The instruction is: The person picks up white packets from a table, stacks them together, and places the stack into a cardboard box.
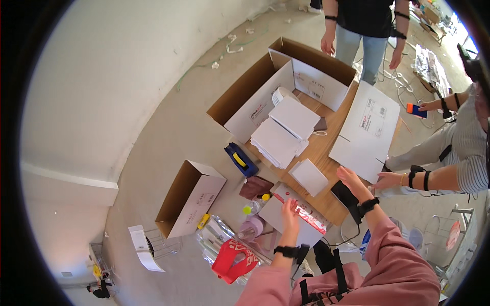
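Note:
My left hand [290,217] is at the near edge of the table, its fingers bent against a long red-and-white packet [312,220]. The fingers look closed on the packet, though the hand partly hides the contact. Beneath it is a pale box [273,216]. My right hand [351,179] is held over the table's right side with its fingers stretched out and nothing in them. Just below that hand lies a black flat device [345,199] with a cable. A small stack of white cards [309,177] lies between the hands and the larger white stacks [275,143].
Open cardboard boxes [260,109] stand at the wooden table's [334,204] far side; a flattened box [366,127] lies right. Left are a tape dispenser [241,159], bottles [251,207], a red bag [234,261] and another box [191,200]. Two people stand nearby, one holding a blue-orange object [416,110].

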{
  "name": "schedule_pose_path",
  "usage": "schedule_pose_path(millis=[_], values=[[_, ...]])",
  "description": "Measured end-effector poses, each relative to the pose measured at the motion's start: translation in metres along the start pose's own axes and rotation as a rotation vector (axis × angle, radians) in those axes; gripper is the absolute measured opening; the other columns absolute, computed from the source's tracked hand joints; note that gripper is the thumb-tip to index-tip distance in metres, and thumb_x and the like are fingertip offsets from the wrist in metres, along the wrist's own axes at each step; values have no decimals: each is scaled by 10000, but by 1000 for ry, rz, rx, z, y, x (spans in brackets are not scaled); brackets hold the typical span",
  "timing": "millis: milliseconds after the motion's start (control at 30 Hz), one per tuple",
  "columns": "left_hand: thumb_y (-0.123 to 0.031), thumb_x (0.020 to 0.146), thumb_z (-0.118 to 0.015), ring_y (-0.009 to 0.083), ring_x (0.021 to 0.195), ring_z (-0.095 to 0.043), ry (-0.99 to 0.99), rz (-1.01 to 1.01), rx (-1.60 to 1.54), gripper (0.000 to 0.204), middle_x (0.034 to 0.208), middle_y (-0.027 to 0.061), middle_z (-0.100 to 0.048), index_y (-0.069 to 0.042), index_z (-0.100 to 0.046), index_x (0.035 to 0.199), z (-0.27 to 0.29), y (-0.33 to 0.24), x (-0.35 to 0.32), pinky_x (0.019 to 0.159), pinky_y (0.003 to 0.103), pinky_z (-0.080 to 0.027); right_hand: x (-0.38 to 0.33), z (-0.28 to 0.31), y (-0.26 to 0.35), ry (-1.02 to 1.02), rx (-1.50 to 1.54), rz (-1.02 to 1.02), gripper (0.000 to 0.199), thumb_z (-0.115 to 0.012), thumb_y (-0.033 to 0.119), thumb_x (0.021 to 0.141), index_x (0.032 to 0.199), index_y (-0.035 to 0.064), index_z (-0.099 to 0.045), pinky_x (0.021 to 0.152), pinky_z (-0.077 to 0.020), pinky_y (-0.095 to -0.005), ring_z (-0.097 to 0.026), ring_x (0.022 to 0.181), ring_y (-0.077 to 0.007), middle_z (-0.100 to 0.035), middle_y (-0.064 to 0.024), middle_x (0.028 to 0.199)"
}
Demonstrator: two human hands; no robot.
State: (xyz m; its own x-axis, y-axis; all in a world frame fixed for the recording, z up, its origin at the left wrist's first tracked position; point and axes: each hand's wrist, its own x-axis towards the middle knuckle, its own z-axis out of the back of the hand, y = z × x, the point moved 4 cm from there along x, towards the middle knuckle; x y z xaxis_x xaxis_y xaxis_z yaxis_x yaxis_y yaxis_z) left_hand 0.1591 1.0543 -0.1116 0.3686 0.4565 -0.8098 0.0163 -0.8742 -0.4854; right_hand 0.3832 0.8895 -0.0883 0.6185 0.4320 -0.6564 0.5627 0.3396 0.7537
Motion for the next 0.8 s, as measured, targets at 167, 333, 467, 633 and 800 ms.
schedule_pose_path(millis=[167, 333, 467, 633, 800], values=[[-235, 895, -492, 165, 987, -539, 351, -490, 210, 283, 1074, 69, -556, -53, -496, 1112, 0, -96, -181, 838, 303, -416, -140, 34, -18, -24, 18, 141, 464, -470, 441, 893, 1137, 49, -516, 847, -394, -290, -529, 1009, -147, -568, -48, 1074], [-345, 868, -511, 239, 973, -543, 712, -1011, 274, 423, 1084, 169, -540, -16, -481, 1133, 28, -156, -406, 837, 345, -433, -346, 33, -93, -36, 24, 148, 342, -475, 333, 916, 1085, 45, -550, 750, -454, -247, -582, 893, -136, -602, -49, 1006], [-409, 862, -493, 340, 933, -539, 1316, -1062, 244, 426, 1070, 163, -513, -58, -504, 1104, 38, -129, -547, 778, 432, -467, -496, 44, -183, -93, 117, -11, 337, -479, 317, 912, 1085, 36, -547, 749, -460, -260, -597, 887, -158, -605, -74, 1006], [-331, 846, -510, 309, 982, -508, 1900, -1013, 27, 394, 1104, 148, -506, -37, -508, 1109, 48, -75, -697, 819, 406, -442, -630, 45, -244, -263, 155, -37, 340, -485, 309, 906, 1078, 23, -550, 755, -460, -265, -596, 903, -168, -606, -93, 1011], [-254, 830, -527, 279, 1032, -478, 1883, -1245, -350, 371, 1137, 132, -499, -16, -512, 1114, 54, -40, -752, 861, 381, -418, -707, 78, -322, -415, 322, -23, 326, -490, 293, 906, 1074, 19, -546, 748, -465, -264, -601, 894, -174, -607, -99, 1008]])
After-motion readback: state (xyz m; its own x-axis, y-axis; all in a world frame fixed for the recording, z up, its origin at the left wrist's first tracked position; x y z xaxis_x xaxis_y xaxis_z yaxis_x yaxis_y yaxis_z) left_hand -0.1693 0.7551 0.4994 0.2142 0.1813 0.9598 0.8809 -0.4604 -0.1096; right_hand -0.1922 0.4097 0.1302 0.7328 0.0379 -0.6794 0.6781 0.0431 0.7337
